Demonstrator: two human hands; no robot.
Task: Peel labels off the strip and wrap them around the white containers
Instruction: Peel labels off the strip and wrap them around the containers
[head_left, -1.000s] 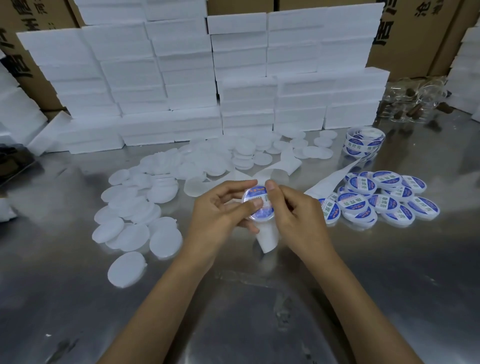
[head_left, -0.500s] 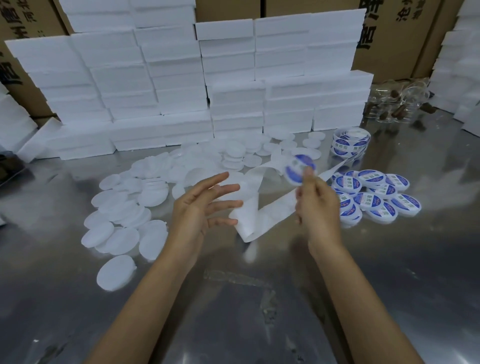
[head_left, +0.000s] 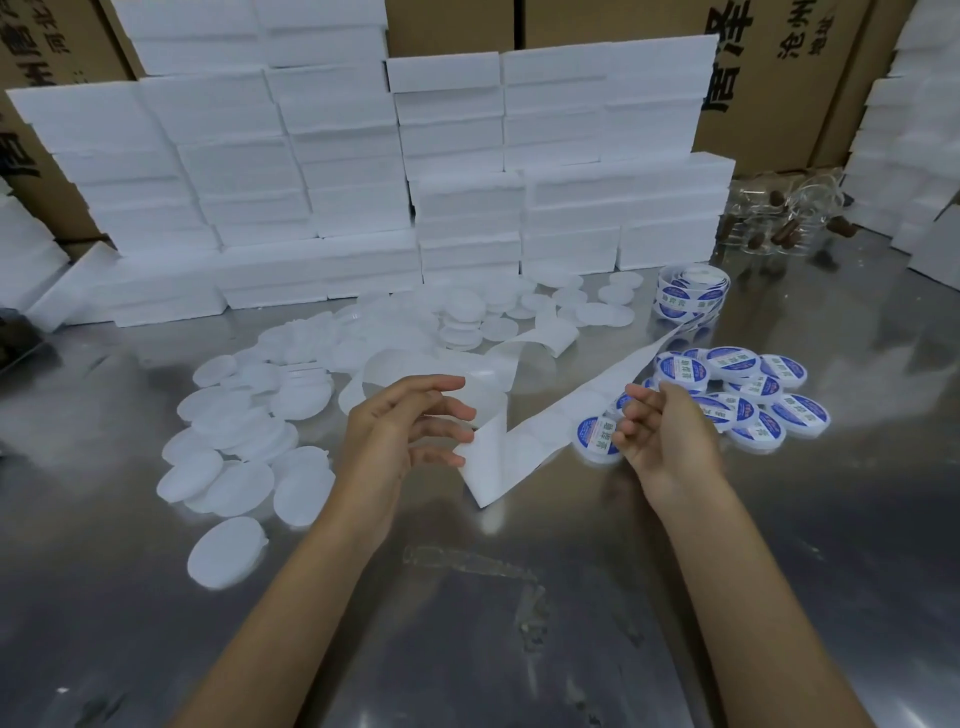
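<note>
A white label strip (head_left: 545, 415) runs from a roll of blue-and-white labels (head_left: 691, 299) down to a fold on the metal table (head_left: 519, 597). My left hand (head_left: 410, 436) hovers with fingers spread, its fingertips at the strip's raised edge. My right hand (head_left: 670, 441) is open, holding nothing. A labelled white container (head_left: 597, 439) lies on the table just left of its fingertips. More labelled containers (head_left: 748, 395) are piled behind that hand. Several plain white containers (head_left: 244, 431) lie scattered to the left.
Stacks of white foam blocks (head_left: 363, 182) wall off the back of the table, with cardboard boxes (head_left: 779, 78) behind them. A clear bag of brown items (head_left: 779, 223) sits back right. More foam is stacked at the far right edge (head_left: 914, 156).
My right hand carried the labelled container away from my left hand, set it by the labelled pile and let go. My left hand opened and stays by the strip.
</note>
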